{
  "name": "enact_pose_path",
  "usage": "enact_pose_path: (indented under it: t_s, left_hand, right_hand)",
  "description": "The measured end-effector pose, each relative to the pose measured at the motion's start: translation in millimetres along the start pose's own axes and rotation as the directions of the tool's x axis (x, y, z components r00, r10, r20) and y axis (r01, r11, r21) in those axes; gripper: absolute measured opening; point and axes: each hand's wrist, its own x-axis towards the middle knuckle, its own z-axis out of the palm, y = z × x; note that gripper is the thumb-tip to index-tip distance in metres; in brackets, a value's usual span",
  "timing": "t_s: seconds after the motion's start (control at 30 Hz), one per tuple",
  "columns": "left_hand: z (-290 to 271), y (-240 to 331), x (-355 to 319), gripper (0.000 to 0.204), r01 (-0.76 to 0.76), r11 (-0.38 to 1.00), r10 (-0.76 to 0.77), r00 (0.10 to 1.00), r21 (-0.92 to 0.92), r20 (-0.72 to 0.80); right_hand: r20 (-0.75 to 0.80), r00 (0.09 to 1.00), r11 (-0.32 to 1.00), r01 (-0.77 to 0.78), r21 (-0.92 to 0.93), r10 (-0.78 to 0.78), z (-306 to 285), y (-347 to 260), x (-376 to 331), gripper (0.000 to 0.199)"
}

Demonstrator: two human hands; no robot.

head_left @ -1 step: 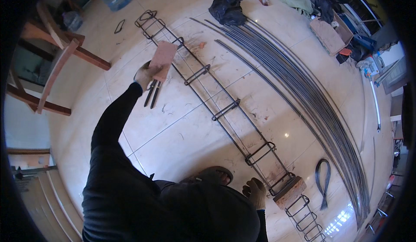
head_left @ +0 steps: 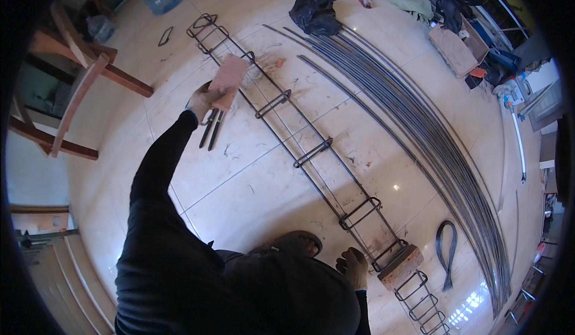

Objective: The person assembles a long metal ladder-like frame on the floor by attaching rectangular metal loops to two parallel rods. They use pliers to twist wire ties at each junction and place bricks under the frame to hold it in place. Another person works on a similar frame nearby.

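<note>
Nothing has shifted since the earlier frame — both were taken at the same instant, and the arms, the brick and the steel lie just as they did. Left hand (head_left: pixel 203 101), gloved and stretched far out on a black sleeve, is clamped on the near end of a reddish brick (head_left: pixel 229 81), holding it flat and tilted over the left side of the rebar cage (head_left: pixel 311 155); whether the brick touches the bars cannot be told. Just below that hand a pair of pliers (head_left: pixel 211 128) lies on the tiled floor (head_left: pixel 251 197), handles pointing toward the person.

Right hand (head_left: pixel 353 267), also gloved, sits low in the view beside the near part of the cage, fingers curled loosely — whether it grips anything cannot be told. Close to its right a second brick (head_left: pixel 400 266) rests under the cage's bars. A sandalled foot (head_left: pixel 297 243) shows just left of that hand.

The cage runs diagonally from upper left to lower right, with rectangular stirrups spaced along it. To its right lies a long bundle of straight rebars (head_left: pixel 419 125), a dark loop of tie wire (head_left: pixel 446 245) near their lower end, and a black bag (head_left: pixel 314 11) at their far end. Wooden trestle legs (head_left: pixel 78 89) stand at the left.
</note>
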Motion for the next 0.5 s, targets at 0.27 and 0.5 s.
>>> enact_pose_path:
  t_s: [0.27, 0.5]
  left_hand:
    - [8.0, -54.6, 88.4, 0.103, -0.137, 0.725, 0.410, 0.873, 0.675, -0.263]
    - [87.6, -5.4, 57.7, 0.119, 0.068, 0.372, 0.167, 0.976, 0.926, -0.139]
  right_hand:
    - [0.071, 0.973, 0.919, 0.229, -0.321, -0.218, -5.0, 27.0, 56.3, 0.047]
    - [0.081, 0.951, 0.833, 0.302, -0.464, -0.300, 0.7, 34.9, 50.0, 0.049]
